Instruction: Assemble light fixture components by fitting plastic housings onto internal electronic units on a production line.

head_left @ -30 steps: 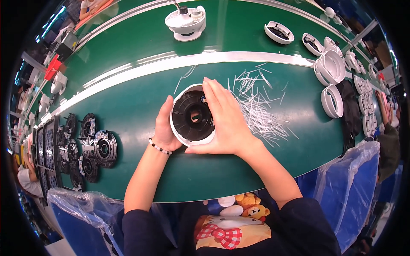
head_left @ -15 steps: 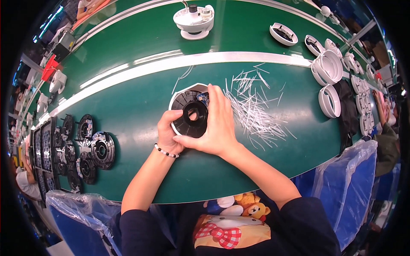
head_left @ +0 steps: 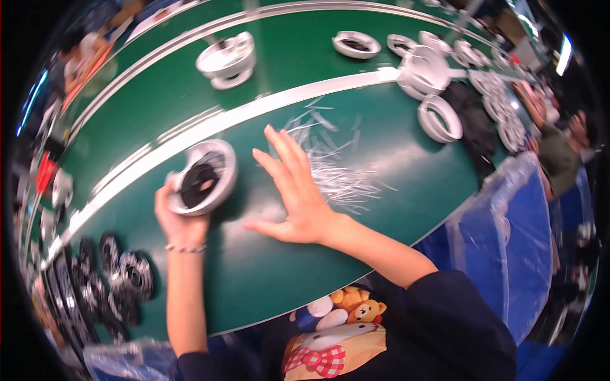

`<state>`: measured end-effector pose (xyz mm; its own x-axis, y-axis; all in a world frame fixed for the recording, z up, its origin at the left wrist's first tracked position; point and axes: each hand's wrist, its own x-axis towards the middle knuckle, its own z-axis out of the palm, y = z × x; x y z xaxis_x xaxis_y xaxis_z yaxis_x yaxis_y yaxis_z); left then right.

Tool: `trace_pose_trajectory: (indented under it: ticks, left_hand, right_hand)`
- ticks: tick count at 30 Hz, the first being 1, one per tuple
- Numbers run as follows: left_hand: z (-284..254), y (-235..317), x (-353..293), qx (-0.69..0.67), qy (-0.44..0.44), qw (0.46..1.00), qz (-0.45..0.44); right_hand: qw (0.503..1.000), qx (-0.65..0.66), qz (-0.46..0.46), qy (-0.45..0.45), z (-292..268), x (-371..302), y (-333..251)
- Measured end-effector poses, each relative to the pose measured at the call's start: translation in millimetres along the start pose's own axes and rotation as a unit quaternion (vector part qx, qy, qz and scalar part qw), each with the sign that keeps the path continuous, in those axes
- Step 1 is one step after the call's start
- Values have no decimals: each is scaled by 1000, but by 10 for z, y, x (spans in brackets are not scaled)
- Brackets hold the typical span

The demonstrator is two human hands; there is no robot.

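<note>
My left hand [head_left: 181, 216] is closed round the lower left side of a white round housing [head_left: 227, 180], lifted over the green table. Inside that housing sits a black ring-shaped part [head_left: 196, 184] with a hole in its middle; a small bluish board beside it is blurred. My right hand [head_left: 293, 190] is open, its fingers spread and the thumb apart, with nothing in it. It hovers to the right of the housing, not touching it. Just beyond my right fingers lies a loose heap of thin white strips [head_left: 340, 181], resembling cable ties.
Several black round parts [head_left: 136, 274] lie at the left beside dark trays [head_left: 57, 298]. White housings [head_left: 438, 119] stand at the right near a black cloth [head_left: 470, 120]. A white assembly [head_left: 227, 60] stands beyond the pale rail [head_left: 286, 98]. Plastic-covered blue containers [head_left: 502, 235] flank the table edge.
My right hand has let go of the housing and opened beside it. My left hand has carried the housing left and tilted it. The view has turned to the right.
</note>
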<state>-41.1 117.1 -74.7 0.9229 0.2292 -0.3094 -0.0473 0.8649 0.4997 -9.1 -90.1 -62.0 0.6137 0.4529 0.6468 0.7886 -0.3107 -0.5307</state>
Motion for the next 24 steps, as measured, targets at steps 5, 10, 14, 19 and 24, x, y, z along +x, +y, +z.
trace_pose_trajectory:
  ticks: [5, 10, 14, 19, 24]
  left_hand:
    - [-110, 580, 566, 87, 118, 984, 103]
    - [-284, 962, 1630, 99, 82, 988, 82]
    - [-246, 854, 1941, 150, 90, 975, 136]
    - [-405, 1332, 1845, 560, 218, 714, 360]
    - [-458, 2295, 660, 904, 2, 397, 157]
  right_hand:
    - [958, -244, 24, 151, -1025, 4, 729]
    - [873, -454, 143, 109, -1998, -491, 1566]
    - [843, -443, 293, 85, -2066, -676, 1731]
    - [863, -395, 256, 185, -2129, -592, 1681]
    - [948, -234, 95, 192, -1660, -89, 726]
